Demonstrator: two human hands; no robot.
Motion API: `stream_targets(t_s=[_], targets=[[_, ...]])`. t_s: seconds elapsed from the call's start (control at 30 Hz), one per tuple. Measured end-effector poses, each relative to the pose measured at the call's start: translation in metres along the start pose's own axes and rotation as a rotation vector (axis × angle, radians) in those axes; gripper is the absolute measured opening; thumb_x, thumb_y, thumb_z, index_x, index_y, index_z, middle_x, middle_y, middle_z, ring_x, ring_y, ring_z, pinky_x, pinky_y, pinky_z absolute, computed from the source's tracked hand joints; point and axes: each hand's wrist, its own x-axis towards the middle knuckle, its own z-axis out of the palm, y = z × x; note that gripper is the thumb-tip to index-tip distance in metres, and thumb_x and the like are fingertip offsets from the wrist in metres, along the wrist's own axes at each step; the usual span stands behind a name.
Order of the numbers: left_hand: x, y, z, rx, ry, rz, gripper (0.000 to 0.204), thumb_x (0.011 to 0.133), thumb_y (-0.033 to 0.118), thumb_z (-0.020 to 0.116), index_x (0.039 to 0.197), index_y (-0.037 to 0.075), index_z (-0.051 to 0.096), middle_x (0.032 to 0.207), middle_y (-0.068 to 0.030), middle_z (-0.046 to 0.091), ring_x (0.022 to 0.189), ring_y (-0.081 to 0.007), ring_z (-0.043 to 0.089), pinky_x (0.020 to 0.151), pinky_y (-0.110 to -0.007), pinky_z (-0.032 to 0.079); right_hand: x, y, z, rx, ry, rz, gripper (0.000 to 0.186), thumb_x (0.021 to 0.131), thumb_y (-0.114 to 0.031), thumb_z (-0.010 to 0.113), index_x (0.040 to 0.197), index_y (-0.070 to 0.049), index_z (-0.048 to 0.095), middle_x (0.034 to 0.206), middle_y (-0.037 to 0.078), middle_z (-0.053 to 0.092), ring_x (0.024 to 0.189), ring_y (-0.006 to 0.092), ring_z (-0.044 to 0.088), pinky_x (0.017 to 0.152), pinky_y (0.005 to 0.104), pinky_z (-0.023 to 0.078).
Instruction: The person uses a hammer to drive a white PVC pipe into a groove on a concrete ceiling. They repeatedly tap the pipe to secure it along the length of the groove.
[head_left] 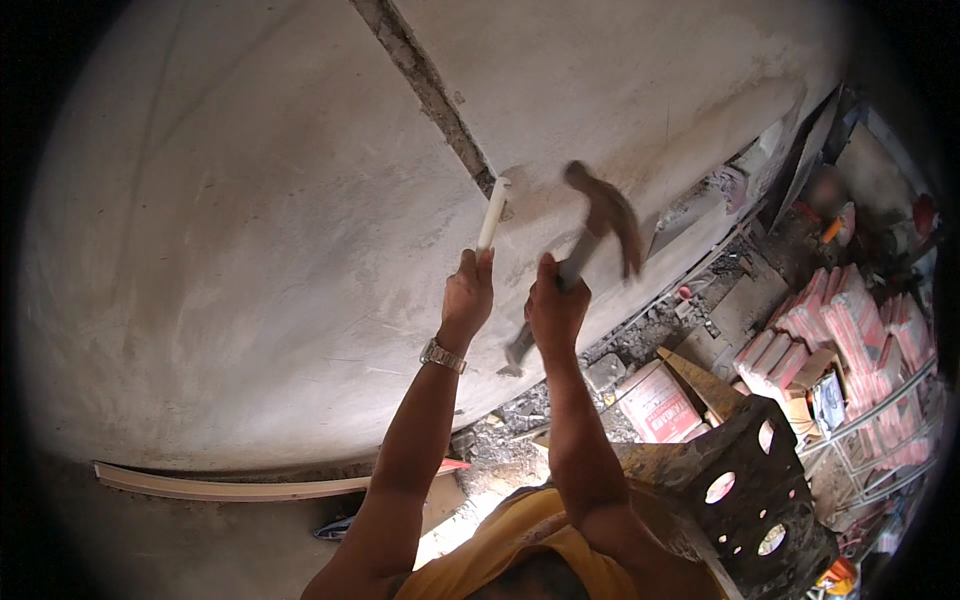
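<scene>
My left hand (467, 300), with a metal watch at its wrist, is closed around the lower end of a short white tube-like rod (492, 212). The rod's upper end is at the lower end of a rough groove (425, 85) cut into the grey plastered wall (280, 220); whether it touches the wall I cannot tell. Just to the right, my right hand (556, 308) grips the handle of a claw hammer (607, 215). Its head is up and slightly blurred, apart from the rod, and the handle's end sticks out below my fist.
Rubble (600, 372) lies along the wall's foot. A dark metal piece with round holes (745, 490) stands close to my right arm. Pink-and-white packages (850, 330) are piled at the right, beside a metal frame (875, 410). A long pale strip (230, 489) lies at lower left.
</scene>
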Motion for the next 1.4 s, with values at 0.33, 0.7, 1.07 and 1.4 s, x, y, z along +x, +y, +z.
stream_targets(t_s=[0.33, 0.7, 1.07, 1.4], targets=[[0.001, 0.001, -0.001, -0.03, -0.013, 0.006, 0.033, 0.102, 0.031, 0.041, 0.087, 0.003, 0.048, 0.065, -0.0241, 0.054, 0.062, -0.0483, 0.052, 0.051, -0.051, 0.037, 0.011, 0.01, -0.006, -0.135, -0.025, -0.057, 0.036, 0.096, -0.027, 0.057, 0.066, -0.009, 0.047, 0.049, -0.003, 0.043, 0.044, 0.0082, 0.047, 0.04, 0.0254, 0.035], [0.011, -0.001, -0.008, -0.004, -0.106, -0.07, 0.042, 0.101, 0.041, 0.041, 0.091, 0.002, 0.05, 0.072, -0.0275, 0.059, 0.071, -0.0515, 0.057, 0.057, -0.054, 0.042, -0.031, 0.059, -0.036, -0.263, -0.087, 0.257, 0.035, 0.088, -0.024, 0.053, 0.067, 0.004, 0.053, 0.058, 0.021, 0.057, 0.054, 0.0364, 0.058, 0.052, 0.0418, 0.044], [-0.001, 0.022, 0.061, -0.785, -0.191, -0.544, 0.054, 0.101, 0.05, 0.037, 0.084, 0.001, 0.052, 0.061, -0.0147, 0.051, 0.059, -0.0283, 0.056, 0.054, -0.044, 0.041, -0.073, 0.11, -0.098, -0.348, -0.046, 0.139, 0.029, 0.091, -0.015, 0.053, 0.118, -0.009, 0.044, 0.076, 0.009, 0.054, 0.052, 0.0195, 0.057, 0.045, 0.0337, 0.046], [-0.04, 0.01, 0.046, -0.181, -0.014, 0.008, 0.046, 0.102, 0.041, 0.04, 0.082, 0.0, 0.05, 0.067, -0.0281, 0.056, 0.062, -0.0502, 0.054, 0.052, -0.052, 0.04, -0.088, 0.03, -0.084, -0.148, 0.024, 0.332, 0.027, 0.094, -0.02, 0.054, 0.115, -0.01, 0.04, 0.066, 0.0, 0.042, 0.042, 0.0089, 0.038, 0.036, 0.0279, 0.035]])
